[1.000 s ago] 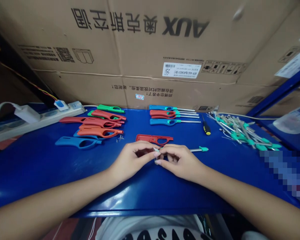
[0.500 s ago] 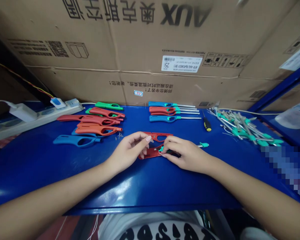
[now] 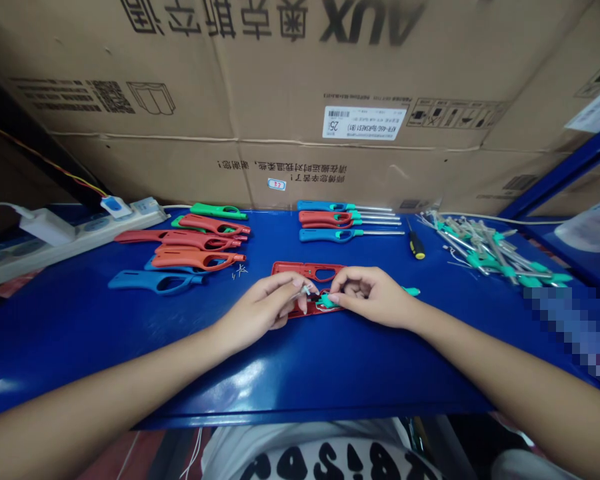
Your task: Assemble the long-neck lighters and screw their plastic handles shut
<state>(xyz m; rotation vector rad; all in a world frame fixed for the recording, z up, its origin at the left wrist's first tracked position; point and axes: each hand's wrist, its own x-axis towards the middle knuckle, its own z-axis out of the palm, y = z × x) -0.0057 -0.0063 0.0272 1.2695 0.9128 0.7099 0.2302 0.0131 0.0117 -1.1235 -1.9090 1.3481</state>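
Inward toward our right hand (image 3: 377,297) comes our left hand (image 3: 253,307), bringing a small pale piece (image 3: 306,290) nearer the green insert (image 3: 326,302) than it was half a second ago. Our right fingers have shifted back along that insert too, so more of its green shows now. Our left thumb and forefinger pinch the pale piece; our right thumb and fingertips curl together at the insert, though we cannot make out whether they grip it or merely steady it.

Below our hands, the insert lies in the lower red half-shell (image 3: 300,311) on the blue worktop (image 3: 260,387), and the upper red half-shell (image 3: 305,269) rests just beyond, apart from it. A green tip (image 3: 411,291) shows past our right hand. We take this to mean that the parts are partly seated and that the pale piece is yet to be placed. Our screwdriver (image 3: 417,247) lies untouched near the finished-looking lighters (image 3: 325,235).
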